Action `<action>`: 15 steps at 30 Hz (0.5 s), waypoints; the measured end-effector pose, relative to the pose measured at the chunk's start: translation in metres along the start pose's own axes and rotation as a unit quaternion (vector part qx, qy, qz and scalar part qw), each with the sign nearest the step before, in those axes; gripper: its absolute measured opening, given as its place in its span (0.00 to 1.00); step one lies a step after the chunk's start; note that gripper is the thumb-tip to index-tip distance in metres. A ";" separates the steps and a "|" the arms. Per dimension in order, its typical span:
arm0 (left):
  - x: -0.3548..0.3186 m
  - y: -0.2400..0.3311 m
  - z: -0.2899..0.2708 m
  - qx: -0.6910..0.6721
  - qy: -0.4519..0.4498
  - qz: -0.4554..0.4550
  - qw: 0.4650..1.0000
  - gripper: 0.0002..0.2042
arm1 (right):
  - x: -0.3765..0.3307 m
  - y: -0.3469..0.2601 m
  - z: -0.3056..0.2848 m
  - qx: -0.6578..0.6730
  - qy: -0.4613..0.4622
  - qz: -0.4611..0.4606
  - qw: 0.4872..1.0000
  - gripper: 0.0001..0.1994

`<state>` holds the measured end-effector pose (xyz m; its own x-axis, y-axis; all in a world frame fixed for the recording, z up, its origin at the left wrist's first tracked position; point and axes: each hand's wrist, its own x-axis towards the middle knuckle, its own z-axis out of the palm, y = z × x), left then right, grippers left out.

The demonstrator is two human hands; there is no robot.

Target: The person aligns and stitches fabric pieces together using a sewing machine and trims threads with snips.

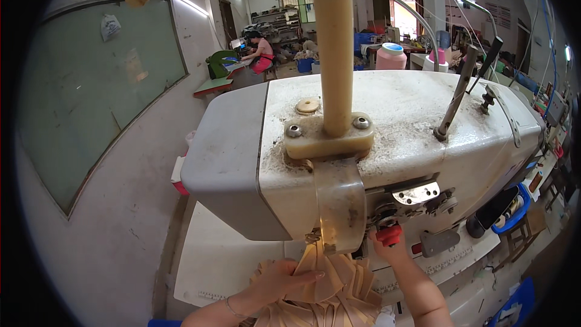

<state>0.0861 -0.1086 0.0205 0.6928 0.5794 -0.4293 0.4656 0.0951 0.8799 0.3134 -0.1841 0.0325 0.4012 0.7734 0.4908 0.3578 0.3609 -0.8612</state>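
Observation:
A white industrial sewing machine [393,106] fills the middle of the view, with a grey end cover on its left. Below its head, a bundle of tan, flat, leather-like pieces [330,278] fans out towards me. My left hand [278,280] grips the left side of this bundle, thumb on top and fingers partly hidden underneath. On the right, my right hand [380,249] reaches in under the machine head beside a red part [388,235]. Its fingers are hidden there, so what they touch does not show. The needle area is covered by a clear yellowed guard [340,206].
A thick cream post [334,42] rises from the machine top. Thread cones [391,56] stand behind it. A grey lever [440,242] juts out right of my right forearm. A blue basket [514,209] sits at the right. Far back, another person [261,51] sits working at a table.

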 end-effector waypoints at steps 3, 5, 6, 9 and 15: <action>-0.007 0.024 0.003 -0.018 -0.031 -0.047 0.998 0.17 | -0.002 0.000 -0.001 0.067 0.019 0.028 0.997 0.04; -0.001 0.020 -0.001 -0.030 -0.024 -0.017 0.999 0.16 | -0.002 0.004 -0.002 0.092 0.020 0.035 0.995 0.04; -0.001 0.020 -0.001 -0.043 -0.015 0.014 0.999 0.16 | -0.001 0.005 -0.003 0.073 0.012 0.060 0.995 0.03; -0.004 0.032 -0.003 -0.128 -0.023 0.028 0.991 0.14 | -0.003 0.012 -0.004 0.048 -0.001 0.082 0.995 0.06; 0.006 0.046 -0.015 -0.068 -0.002 0.050 0.996 0.16 | 0.000 -0.009 0.002 0.123 0.014 0.059 0.991 0.03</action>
<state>0.1034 -0.0888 0.0616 0.7341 0.5883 -0.3390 0.3155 0.1464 0.9376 0.3084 -0.1860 0.0397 0.4525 0.8042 0.3855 0.0924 0.3877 -0.9171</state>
